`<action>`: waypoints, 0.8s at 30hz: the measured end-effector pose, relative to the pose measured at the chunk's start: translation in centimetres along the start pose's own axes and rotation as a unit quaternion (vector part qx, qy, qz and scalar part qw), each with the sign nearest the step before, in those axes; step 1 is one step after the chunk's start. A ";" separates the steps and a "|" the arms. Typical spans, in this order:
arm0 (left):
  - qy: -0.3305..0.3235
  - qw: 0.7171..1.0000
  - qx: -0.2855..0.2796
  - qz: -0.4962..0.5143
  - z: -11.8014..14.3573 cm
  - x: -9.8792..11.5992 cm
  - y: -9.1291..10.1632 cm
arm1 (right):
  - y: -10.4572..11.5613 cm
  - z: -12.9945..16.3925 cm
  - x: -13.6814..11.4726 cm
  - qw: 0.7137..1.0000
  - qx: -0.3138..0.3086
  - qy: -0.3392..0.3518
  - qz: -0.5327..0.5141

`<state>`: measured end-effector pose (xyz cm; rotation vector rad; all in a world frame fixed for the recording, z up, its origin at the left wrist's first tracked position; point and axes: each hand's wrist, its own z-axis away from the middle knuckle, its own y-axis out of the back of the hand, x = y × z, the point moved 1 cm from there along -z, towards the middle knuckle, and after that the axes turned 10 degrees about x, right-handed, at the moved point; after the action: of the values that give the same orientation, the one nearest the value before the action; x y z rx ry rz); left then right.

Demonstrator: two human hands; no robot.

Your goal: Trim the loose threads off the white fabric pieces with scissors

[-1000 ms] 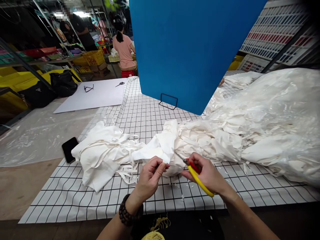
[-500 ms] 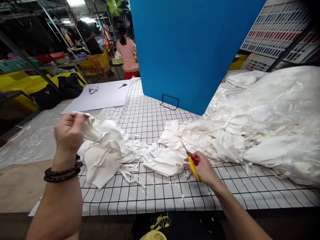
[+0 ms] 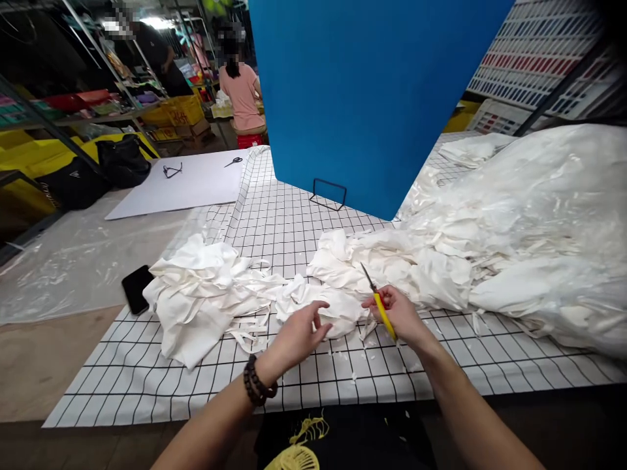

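Yellow-and-red scissors (image 3: 383, 314) are in my right hand (image 3: 399, 316), blades pointing up and to the left. The thumb and index finger of that hand are at the edge of a white fabric piece (image 3: 343, 310); I cannot tell whether they pinch it. My left hand (image 3: 301, 333) is over the near side of the same piece, its fingers apart and nothing in them. To the left lies a heap of white fabric pieces (image 3: 196, 300) with thin straps trailing from it. Another white fabric pile (image 3: 392, 261) spreads behind my right hand.
A checked cloth (image 3: 147, 385) covers the table, with small white scraps near my hands. A black phone (image 3: 137, 289) lies at the left. A blue board (image 3: 372, 98) stands behind. A large clear plastic bag (image 3: 563, 196) of white fabric bulges at right. Dark scissors (image 3: 234, 161) lie farther back.
My left hand has let go of white fabric over the left heap and moved right, beside my right hand. The phone now shows. My right hand stays nearly in place with the scissors.
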<state>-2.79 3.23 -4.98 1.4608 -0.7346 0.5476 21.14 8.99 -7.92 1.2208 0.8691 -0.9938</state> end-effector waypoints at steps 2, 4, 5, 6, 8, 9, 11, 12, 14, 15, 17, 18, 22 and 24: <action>-0.025 0.998 -0.017 -0.054 -0.6 0.3 -1.8 | 0.8 0.4 0.2 1.000 0.000 -0.009 0.002; -0.035 0.995 -0.017 -0.093 -1.1 0.3 -2.9 | 0.9 1.0 0.4 1.000 0.009 -0.010 0.014; -0.035 0.994 -0.011 -0.102 -1.3 0.3 -3.2 | 0.6 1.3 0.6 1.000 0.017 -0.008 0.024; -0.035 0.993 -0.005 -0.109 -1.4 0.2 -3.4 | 0.3 1.5 0.7 0.999 0.025 -0.003 0.037; -0.038 0.992 0.003 -0.124 -1.3 0.0 -3.5 | -0.6 1.8 0.9 0.996 0.041 0.009 0.073; -0.039 0.991 0.005 -0.131 -1.1 -0.2 -3.4 | -0.9 1.7 1.0 0.994 0.047 0.013 0.093; -0.046 0.988 0.017 -0.144 -0.7 -0.5 -3.2 | -0.9 1.5 1.1 0.990 0.056 0.018 0.128; -0.054 0.987 0.029 -0.151 -0.4 -0.7 -3.2 | -0.6 1.2 1.1 0.988 0.060 0.018 0.141; -0.077 0.983 0.051 -0.159 -0.1 -1.0 -3.1 | 1.0 0.8 1.0 0.984 0.070 0.015 0.162; -0.089 0.982 0.052 -0.158 -0.1 -1.2 -3.1 | 2.1 0.6 0.9 0.982 0.078 0.012 0.172; -0.101 0.983 0.035 -0.151 -0.1 -1.5 -3.2 | 4.4 0.5 0.6 0.974 0.107 0.005 0.198; -0.102 0.984 0.024 -0.147 -0.2 -1.6 -3.2 | 5.3 0.7 0.4 0.969 0.125 0.000 0.212; -0.116 0.985 0.010 -0.123 -0.4 -0.8 -2.5 | 5.4 2.2 -0.4 0.983 0.097 0.001 0.158; -0.129 0.986 0.018 -0.104 -0.5 0.0 -1.5 | 3.4 2.9 -0.8 0.998 0.012 0.020 0.065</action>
<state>-1.68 3.66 -5.95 1.6378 -0.7635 0.2136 24.08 6.47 -5.61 1.3055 0.8014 -0.8806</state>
